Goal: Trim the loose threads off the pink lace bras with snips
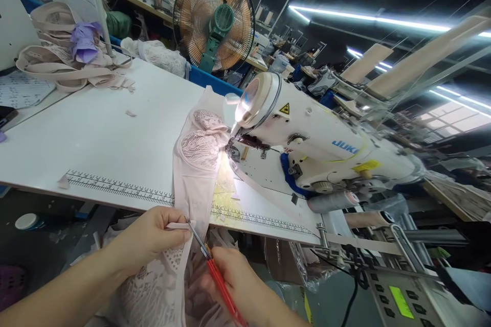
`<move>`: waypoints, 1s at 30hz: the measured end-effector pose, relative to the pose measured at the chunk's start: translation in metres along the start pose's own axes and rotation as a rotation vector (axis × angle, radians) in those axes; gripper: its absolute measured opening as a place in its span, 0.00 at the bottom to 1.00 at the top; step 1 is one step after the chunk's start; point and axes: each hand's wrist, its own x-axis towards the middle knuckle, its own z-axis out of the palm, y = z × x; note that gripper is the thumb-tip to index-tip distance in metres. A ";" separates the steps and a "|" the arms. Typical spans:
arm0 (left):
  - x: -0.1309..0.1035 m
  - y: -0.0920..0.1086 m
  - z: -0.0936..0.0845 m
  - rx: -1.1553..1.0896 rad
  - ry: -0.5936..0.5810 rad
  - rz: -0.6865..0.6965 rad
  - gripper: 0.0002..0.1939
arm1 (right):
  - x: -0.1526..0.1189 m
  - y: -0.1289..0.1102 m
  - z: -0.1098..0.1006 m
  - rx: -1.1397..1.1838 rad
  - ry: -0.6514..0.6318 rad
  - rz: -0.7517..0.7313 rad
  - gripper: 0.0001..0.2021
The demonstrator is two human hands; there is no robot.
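My left hand (pixel 163 235) is closed, pinching a narrow strip of pale pink elastic (pixel 178 225) at the table's front edge. In my right hand (pixel 233 278) are red-handled scissors (pixel 221 286), with their blades at the strip by the garment's edge. A pale pink lace bra (pixel 199 150) runs from the sewing machine's (pixel 307 133) needle area down over the table edge. More lace fabric (pixel 153 291) hangs below, over my lap. My right fingers are partly hidden behind the handles.
A printed ruler (pixel 123 188) runs along the front of the white table (pixel 95 127). Pink straps (pixel 57 56) with a purple piece (pixel 85 41) lie at the back left. A large fan (pixel 215 20) stands behind the table. A thread cone (pixel 333 201) and control box (pixel 399 296) are on the right.
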 end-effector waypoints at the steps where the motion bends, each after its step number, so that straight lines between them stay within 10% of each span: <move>1: 0.000 -0.002 -0.001 -0.001 -0.003 0.009 0.17 | 0.000 0.001 0.003 0.023 -0.003 0.008 0.17; 16: -0.032 0.008 -0.020 0.230 0.222 0.152 0.16 | -0.012 -0.011 0.027 0.067 0.095 -0.111 0.20; 30: -0.088 -0.006 -0.040 0.085 0.955 0.095 0.07 | -0.053 0.042 0.027 -0.062 0.227 -0.188 0.06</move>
